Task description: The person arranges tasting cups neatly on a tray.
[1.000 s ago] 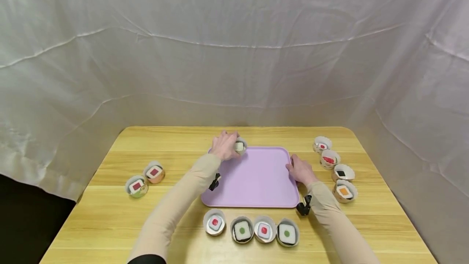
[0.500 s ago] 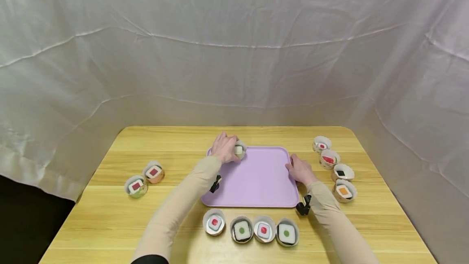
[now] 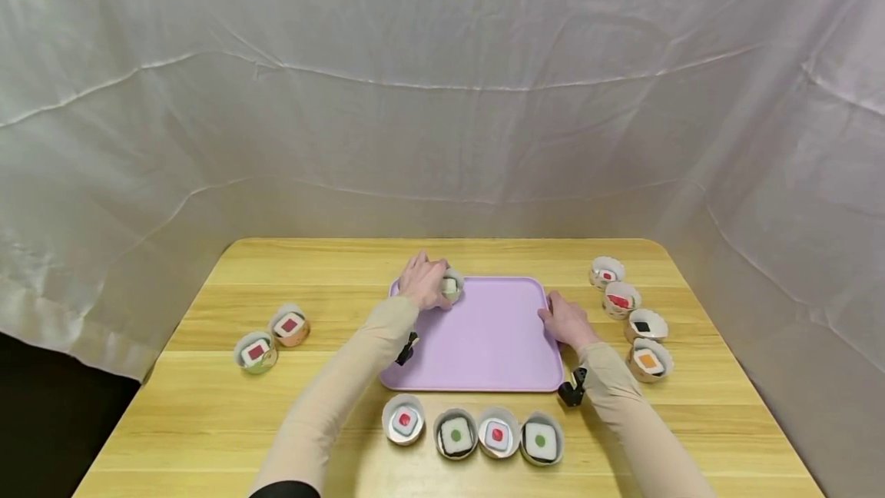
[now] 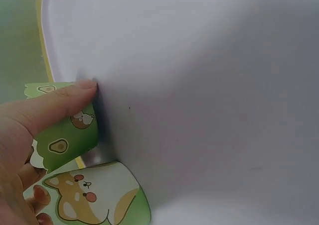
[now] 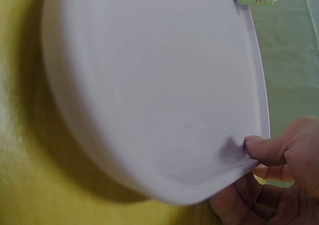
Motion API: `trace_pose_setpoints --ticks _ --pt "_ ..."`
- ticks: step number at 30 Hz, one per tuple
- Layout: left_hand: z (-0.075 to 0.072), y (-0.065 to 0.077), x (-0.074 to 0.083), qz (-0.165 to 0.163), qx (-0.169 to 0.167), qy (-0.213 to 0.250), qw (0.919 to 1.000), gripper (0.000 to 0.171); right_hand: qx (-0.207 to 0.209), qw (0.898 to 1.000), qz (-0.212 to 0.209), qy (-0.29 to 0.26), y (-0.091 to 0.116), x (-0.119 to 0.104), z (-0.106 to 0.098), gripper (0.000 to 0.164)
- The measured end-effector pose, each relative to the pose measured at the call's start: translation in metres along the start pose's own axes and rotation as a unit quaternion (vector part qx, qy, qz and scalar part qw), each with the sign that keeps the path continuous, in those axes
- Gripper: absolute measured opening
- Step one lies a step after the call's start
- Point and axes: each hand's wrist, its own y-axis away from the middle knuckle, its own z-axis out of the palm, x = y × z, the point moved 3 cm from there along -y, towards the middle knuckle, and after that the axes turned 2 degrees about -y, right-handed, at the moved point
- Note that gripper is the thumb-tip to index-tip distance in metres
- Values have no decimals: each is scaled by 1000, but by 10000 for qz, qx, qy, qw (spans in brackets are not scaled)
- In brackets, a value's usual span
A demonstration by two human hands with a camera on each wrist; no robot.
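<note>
At the tray's far left corner my left hand pinches a green paper baking cup with avocado pictures, thumb against its side. The cup by that hand in the head view has a whitish square piece inside. A second paper cup, printed with a dog, stands beside the first in the left wrist view; the hand hides one of the two from the head camera. My right hand grips the right rim of the lilac tray, thumb over the edge and fingers underneath.
Several paper cups holding sushi-like pieces, such as one with a green dot, line the table before the tray. Two cups stand at left. Several more, including one with an orange square, stand at right. Grey curtain surrounds the table.
My left hand and its cup have shifted slightly down and left over the tray's corner. The right hand keeps its place on the rim.
</note>
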Motion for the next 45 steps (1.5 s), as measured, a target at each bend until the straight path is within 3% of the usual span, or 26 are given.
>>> trace_pose_setpoints --ticks 12,21,26,30,33,37,45 --pt "5 -1 -3 -72 -218 23 9997 69 -14 10000 13 -66 1 -1 0 35" --pt "6 -1 -5 -19 -203 -20 9998 70 120 9998 -109 128 -3 -1 0 33" --pt "6 3 -7 26 -249 51 9997 81 60 9999 -73 114 -4 -3 1 34" --pt "4 11 -9 28 -119 275 9995 92 34 10000 -78 50 -4 -5 2 33" --pt "1 20 -11 8 183 632 9978 96 8 10000 -70 -34 -4 -7 4 33" --pt "-4 34 -16 -56 689 1219 9901 96 19 10000 -83 -2 -4 -6 6 32" --pt "-18 62 -29 -497 1133 2378 9634 98 225 9996 -180 52 -3 0 -2 27"
